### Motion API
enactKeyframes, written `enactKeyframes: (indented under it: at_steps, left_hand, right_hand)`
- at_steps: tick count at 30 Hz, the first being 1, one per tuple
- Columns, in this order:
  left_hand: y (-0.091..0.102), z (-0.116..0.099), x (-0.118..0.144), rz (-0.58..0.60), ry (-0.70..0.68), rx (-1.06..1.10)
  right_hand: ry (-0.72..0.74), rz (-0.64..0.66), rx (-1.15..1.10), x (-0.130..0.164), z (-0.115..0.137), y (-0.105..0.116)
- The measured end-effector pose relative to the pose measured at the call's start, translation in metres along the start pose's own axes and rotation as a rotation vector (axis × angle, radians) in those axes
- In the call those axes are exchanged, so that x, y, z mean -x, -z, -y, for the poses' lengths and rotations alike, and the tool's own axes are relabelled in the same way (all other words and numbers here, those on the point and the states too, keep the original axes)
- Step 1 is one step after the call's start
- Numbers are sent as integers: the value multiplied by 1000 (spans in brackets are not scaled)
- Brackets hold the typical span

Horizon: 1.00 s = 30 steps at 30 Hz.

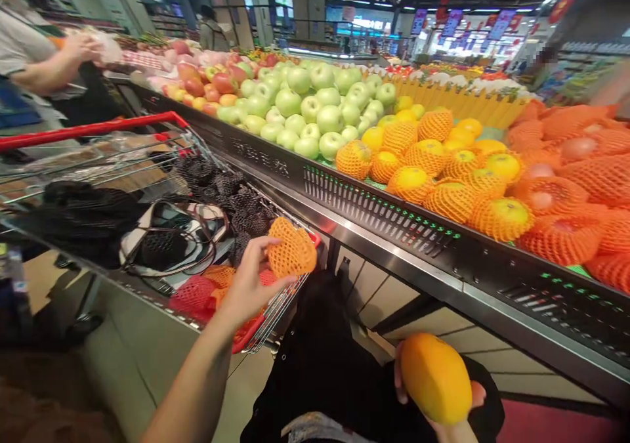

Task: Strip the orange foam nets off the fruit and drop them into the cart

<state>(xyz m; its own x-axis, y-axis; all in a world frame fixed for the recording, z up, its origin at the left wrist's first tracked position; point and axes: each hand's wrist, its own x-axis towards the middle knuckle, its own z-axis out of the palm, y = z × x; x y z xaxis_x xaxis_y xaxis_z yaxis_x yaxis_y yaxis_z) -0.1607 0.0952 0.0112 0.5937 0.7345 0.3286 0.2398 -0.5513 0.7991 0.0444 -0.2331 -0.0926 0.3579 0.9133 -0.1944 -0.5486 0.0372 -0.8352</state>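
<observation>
Fruit (pixel 329 118) fills the counter (pixel 275 159). I see the left hand (pixel 251 285) pinch an orange net (pixel 293 249), the right hand (pixel 400 376) cup a bare orange (pixel 436 377).

Green apples (pixel 288 102) lie heaped beside red apples (pixel 224 83), a pillar (pixel 309 4) rises behind, and purple banners (pixel 451 23) hang farther right.

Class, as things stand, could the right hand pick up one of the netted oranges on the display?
Probably not: the right hand is taken up by a bare orange, although the netted oranges lie openly behind the display's black front.
</observation>
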Motion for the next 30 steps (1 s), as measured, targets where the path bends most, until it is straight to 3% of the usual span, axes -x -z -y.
enactKeyframes:
  at_steps: [2, 4, 6, 9, 14, 18, 22, 25, 30]
  left_hand:
    - [-38, -25, 16, -27, 28, 258]
    - [-71, -40, 27, -19, 42, 349]
    - [-96, -50, 32, -24, -8, 284]
    - [-116, -61, 35, -72, -163, 59]
    - [-124, -81, 39, -186, -371, -184]
    - [-120, -90, 42, -196, -393, -128]
    - [-115, -95, 46, -255, -415, -24]
    - [-114, -98, 51, -292, -477, -4]
    - [-114, -101, 60, -252, -664, 37]
  right_hand:
    - [9, 136, -198, -9, 12, -23]
    - [23, 239, -289, -10, 25, -43]
    - [48, 241, -267, -5, 38, -61]
    - [30, 231, -165, 4, 54, -83]
    - [105, 374, -170, -4, 58, -94]
    - [129, 283, -26, -4, 54, -87]
    - [117, 189, -63, 4, 46, -78]
    - [159, 89, -84, 6, 40, -73]
    - [257, -34, 10, 1, 35, -69]
